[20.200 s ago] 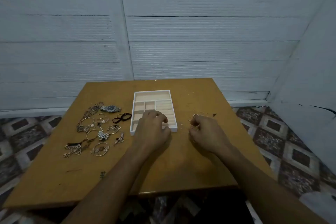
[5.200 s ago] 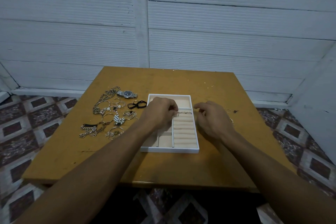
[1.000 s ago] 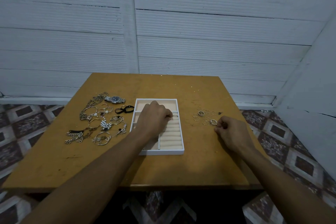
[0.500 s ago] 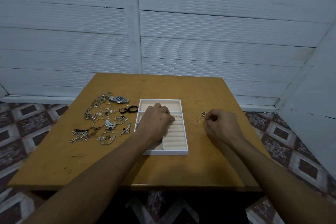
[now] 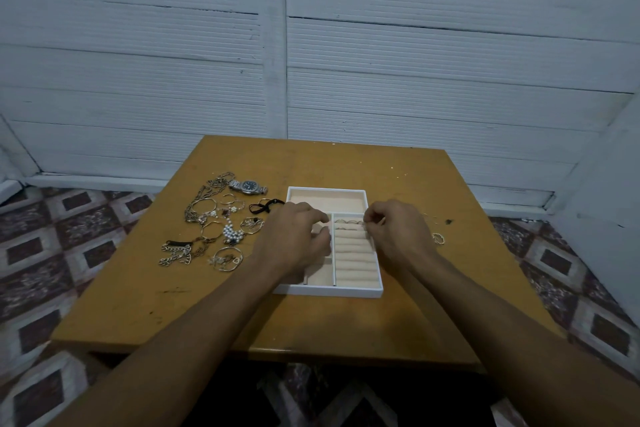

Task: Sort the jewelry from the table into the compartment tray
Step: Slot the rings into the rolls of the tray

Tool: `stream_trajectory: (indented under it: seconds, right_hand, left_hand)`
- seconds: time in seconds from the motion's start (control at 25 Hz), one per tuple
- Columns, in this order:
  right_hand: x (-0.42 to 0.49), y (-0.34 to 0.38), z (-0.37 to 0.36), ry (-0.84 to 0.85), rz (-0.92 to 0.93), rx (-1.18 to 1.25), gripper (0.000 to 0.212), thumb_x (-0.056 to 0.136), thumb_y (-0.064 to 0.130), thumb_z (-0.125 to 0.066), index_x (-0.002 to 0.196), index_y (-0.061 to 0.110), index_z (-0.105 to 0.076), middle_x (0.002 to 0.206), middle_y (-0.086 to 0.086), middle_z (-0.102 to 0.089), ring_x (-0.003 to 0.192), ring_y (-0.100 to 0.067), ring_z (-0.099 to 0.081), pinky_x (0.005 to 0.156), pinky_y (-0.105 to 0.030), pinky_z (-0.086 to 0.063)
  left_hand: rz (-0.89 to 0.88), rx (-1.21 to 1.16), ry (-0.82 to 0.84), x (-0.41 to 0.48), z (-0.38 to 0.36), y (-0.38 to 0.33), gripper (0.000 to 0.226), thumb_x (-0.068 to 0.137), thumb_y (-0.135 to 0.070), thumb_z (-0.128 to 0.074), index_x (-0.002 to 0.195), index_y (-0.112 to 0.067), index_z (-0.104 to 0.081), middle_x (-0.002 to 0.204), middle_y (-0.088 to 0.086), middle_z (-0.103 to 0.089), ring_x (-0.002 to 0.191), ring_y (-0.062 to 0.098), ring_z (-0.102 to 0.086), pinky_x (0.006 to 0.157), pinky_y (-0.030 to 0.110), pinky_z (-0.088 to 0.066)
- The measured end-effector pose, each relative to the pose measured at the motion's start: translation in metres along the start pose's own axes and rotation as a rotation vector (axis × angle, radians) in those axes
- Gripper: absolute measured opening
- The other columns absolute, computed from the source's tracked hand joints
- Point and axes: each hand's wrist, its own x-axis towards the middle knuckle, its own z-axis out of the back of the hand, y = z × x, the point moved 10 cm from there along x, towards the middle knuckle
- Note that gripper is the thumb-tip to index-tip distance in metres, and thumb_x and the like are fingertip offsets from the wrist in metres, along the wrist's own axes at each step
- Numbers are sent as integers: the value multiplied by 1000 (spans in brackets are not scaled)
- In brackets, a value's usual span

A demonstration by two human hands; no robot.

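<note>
across the table (image 5: 329, 322) the right hand (image 5: 394, 236) has come from the loose rings (image 5: 438, 238) to the tray (image 5: 329, 291), at its right edge. left hand (image 5: 294, 239) rests slack on the left compartments. right fingertips (image 5: 372, 222) pinch together, perhaps on a ring, i cannot tell. empty ring rolls (image 5: 353, 253), running left-right, lie just nearer.

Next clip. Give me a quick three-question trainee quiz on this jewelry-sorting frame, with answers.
1. True or false: the wristwatch lies inside the compartment tray.
2. Where do rings already sit? A) the far ring rolls B) the long far compartment C) the near-left compartment
3. Which hand pinches over the ring rolls?
Key: 1 false; 2 A; 3 the right hand.
</note>
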Motion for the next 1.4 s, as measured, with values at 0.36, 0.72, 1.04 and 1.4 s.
stream_trajectory:
  seconds: [0.36,0.72,1.04,1.4]
  right_hand:
    - [-1,6,-11,-1,80,-70,13,88,21,-59,89,25,-71,89,5,-69,82,-17,-62,68,-36,-53]
    - [-11,2,-14,-10,133,-174,29,89,20,-50,106,23,-73,100,1,-63,95,-20,-56,69,-32,-47]
    - [-14,-8,-10,48,101,-69,30,90,20,-50,111,23,-71,106,-1,-63,100,-21,-57,80,-37,-50]
    - [-6,-87,23,3,-113,-58,28,88,28,-57,112,22,-69,116,0,-65,95,-12,-55,78,-27,-45]
  left_hand:
    - [38,-14,45,-11,-3,7,32,86,-36,-56,109,-19,-71,108,0,-71,101,19,-60,87,39,-48]
    - [19,-4,37,-10,-4,-1,31,86,-35,-56,109,-20,-71,109,-1,-71,102,17,-59,85,34,-46]
    - [-30,-32,68,3,-20,-26,31,87,-32,-57,109,-17,-71,109,3,-69,109,22,-53,89,38,-43]
    - [-83,12,171,45,-66,-72,31,89,-36,-55,113,-23,-69,134,1,-53,137,22,-25,105,42,-23]
